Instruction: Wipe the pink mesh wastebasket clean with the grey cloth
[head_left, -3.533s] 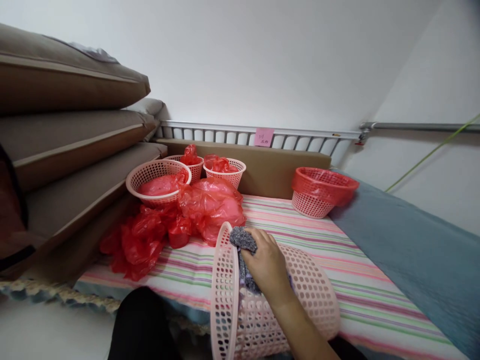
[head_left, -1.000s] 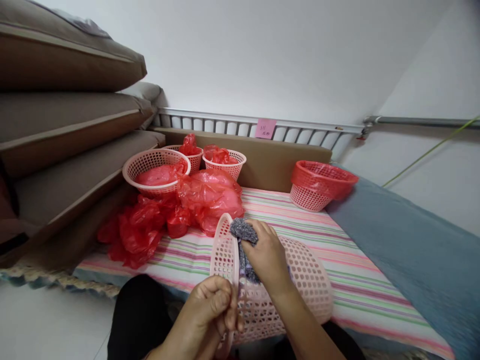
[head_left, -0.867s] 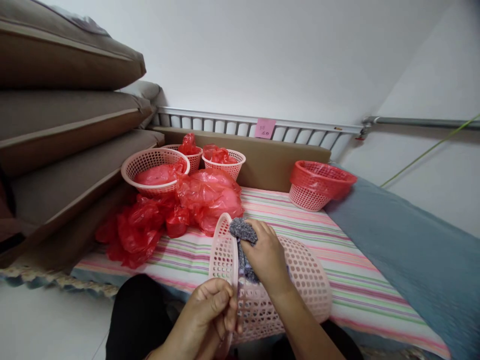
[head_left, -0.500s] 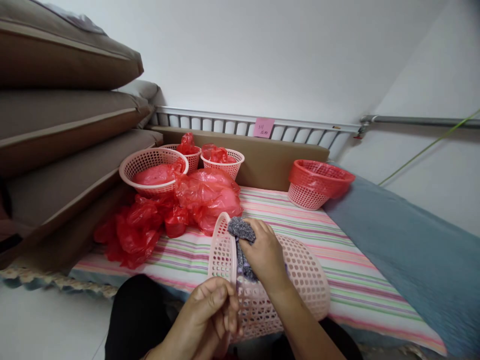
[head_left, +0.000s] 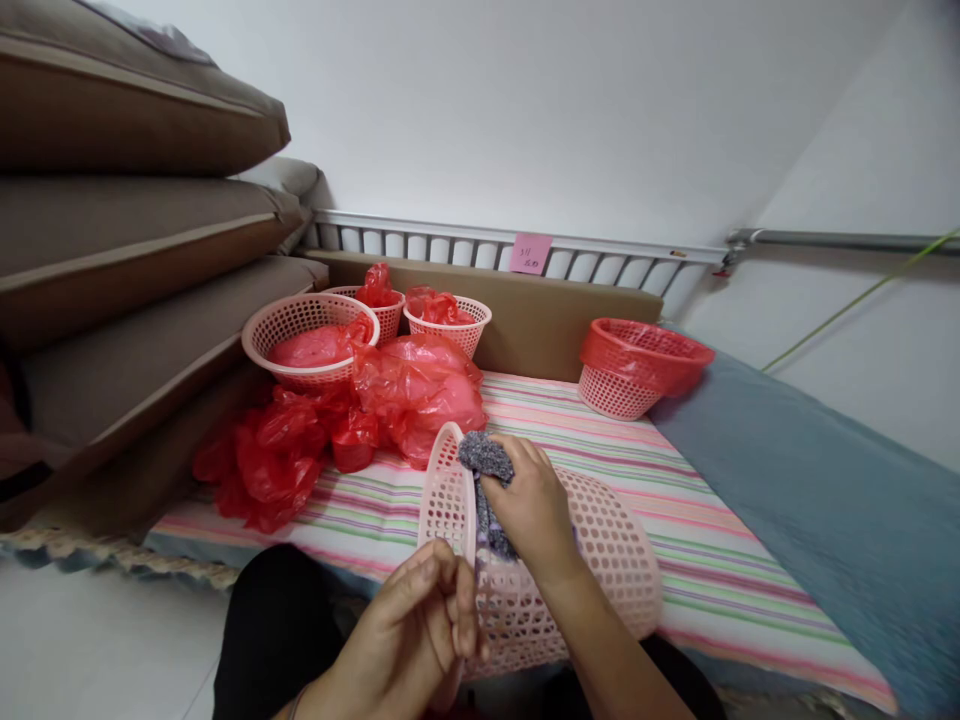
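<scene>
A pale pink perforated plastic basket (head_left: 611, 545) lies on its side in front of me, its mouth turned to the left. My left hand (head_left: 412, 625) is closed at the near part of the rim, fingers curled against it. With my right hand (head_left: 534, 515) I grip a fuzzy grey cloth (head_left: 486, 457) and press it to the basket's outer wall just behind the rim. Part of the cloth hangs below my fingers, and my palm hides some of it. Purple patches show beside the cloth.
Crumpled red plastic bags (head_left: 420, 395) lie left of centre, before several pink baskets (head_left: 259, 320) holding red bags. A red-lined basket (head_left: 619, 392) stands at the right on the striped sheet (head_left: 735, 540). Brown cushions (head_left: 142, 230) are stacked at left; a radiator (head_left: 450, 240) runs behind.
My left thumb and fingers have shifted slightly upward at the rim. The right hand with the cloth stays at nearly the same place on the basket. The view has moved a little.
</scene>
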